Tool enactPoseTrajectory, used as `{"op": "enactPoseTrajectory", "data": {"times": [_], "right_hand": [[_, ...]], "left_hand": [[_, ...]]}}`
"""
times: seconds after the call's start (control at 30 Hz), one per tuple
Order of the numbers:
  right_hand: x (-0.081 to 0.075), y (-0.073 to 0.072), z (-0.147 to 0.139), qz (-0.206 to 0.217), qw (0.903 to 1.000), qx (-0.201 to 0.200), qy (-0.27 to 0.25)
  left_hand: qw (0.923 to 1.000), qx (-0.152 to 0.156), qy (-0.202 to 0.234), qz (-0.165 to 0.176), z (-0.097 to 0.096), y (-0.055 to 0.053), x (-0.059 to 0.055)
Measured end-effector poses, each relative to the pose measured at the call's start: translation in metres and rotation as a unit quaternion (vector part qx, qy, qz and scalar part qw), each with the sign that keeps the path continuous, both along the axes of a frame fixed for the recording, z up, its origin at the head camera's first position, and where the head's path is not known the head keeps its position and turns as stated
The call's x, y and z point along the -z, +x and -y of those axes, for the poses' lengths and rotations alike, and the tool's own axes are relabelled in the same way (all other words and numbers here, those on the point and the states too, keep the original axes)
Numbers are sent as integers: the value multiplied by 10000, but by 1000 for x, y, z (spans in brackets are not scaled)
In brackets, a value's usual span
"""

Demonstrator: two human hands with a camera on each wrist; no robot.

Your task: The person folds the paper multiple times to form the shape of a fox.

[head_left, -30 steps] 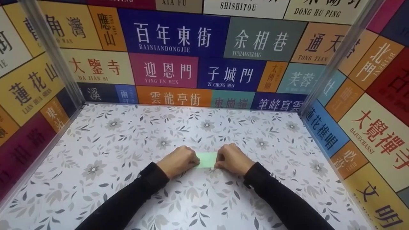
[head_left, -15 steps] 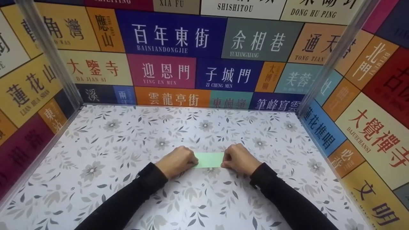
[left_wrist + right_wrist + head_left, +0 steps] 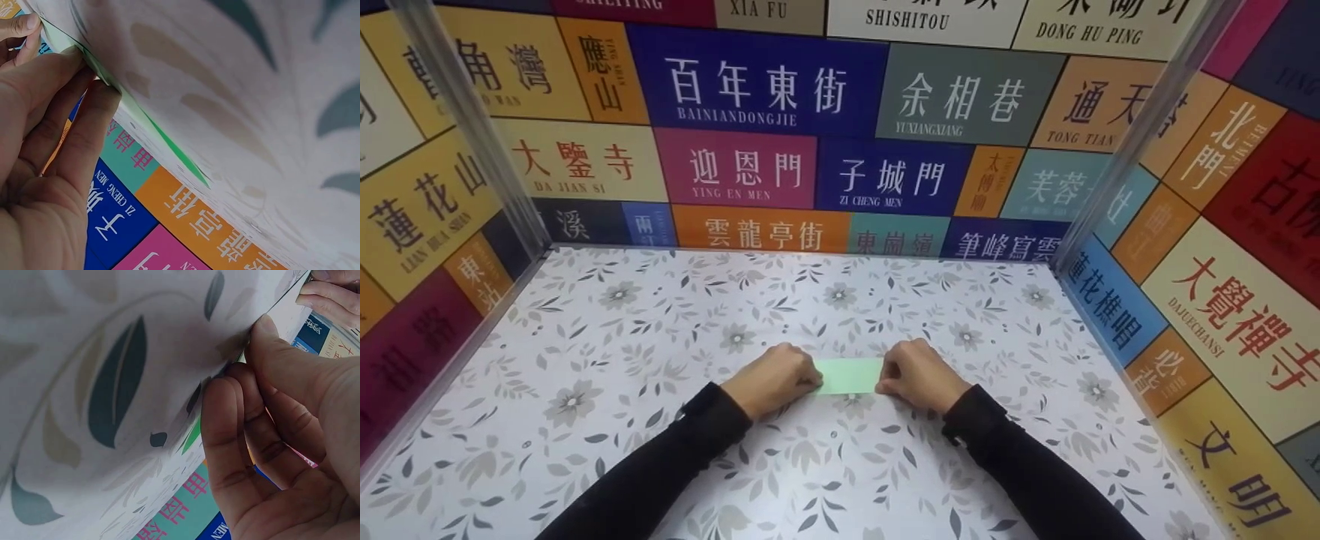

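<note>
A light green piece of paper [image 3: 850, 376] lies on the patterned tabletop, stretched between both hands. My left hand [image 3: 776, 381] holds its left end with curled fingers, and my right hand [image 3: 924, 377] has its right end at thumb and fingers. Up close in the left wrist view, the thumb and fingertips of the left hand [image 3: 62, 124] meet at the paper's near edge, and a brighter green strip of the paper [image 3: 175, 147] shows beyond them. From the right wrist, the right thumb presses at the edge with the fingers [image 3: 222, 410] bent beside it; much of the paper is hidden there.
The white tabletop [image 3: 660, 315] bears a grey leaf and flower print. Panels of coloured signs [image 3: 761, 82] with Chinese characters wall in the back and both sides. Clear-edged corner posts [image 3: 1147, 135] stand at the back left and right.
My right hand has slid rightward along the paper, so more green shows between the hands. The left hand stays at its end. The head view has shifted slightly.
</note>
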State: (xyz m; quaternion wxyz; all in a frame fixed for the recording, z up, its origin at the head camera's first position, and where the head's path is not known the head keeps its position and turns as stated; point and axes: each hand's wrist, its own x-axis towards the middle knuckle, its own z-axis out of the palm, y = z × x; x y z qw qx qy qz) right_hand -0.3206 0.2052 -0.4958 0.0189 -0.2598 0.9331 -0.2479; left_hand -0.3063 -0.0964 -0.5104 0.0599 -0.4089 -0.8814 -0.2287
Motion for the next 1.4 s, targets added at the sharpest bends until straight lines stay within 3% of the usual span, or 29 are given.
{"op": "enactPoseTrajectory", "data": {"times": [0.23,0.53,0.9,1.4], "right_hand": [[0,0,2,0,10000,47,-59],[3,-1,0,19,9997,80,-220],[-3,-4,-2,96,9975,377,-595],[2,-4,-3,-68,9933,971,-622]], "left_hand": [[9999,-14,102,20,1,-1,1],[9993,-293,-118,183,1,3,-1],[9994,-330,21,-84,-3,7,0],[9962,-774,-256,-290,-12,13,-7]]}}
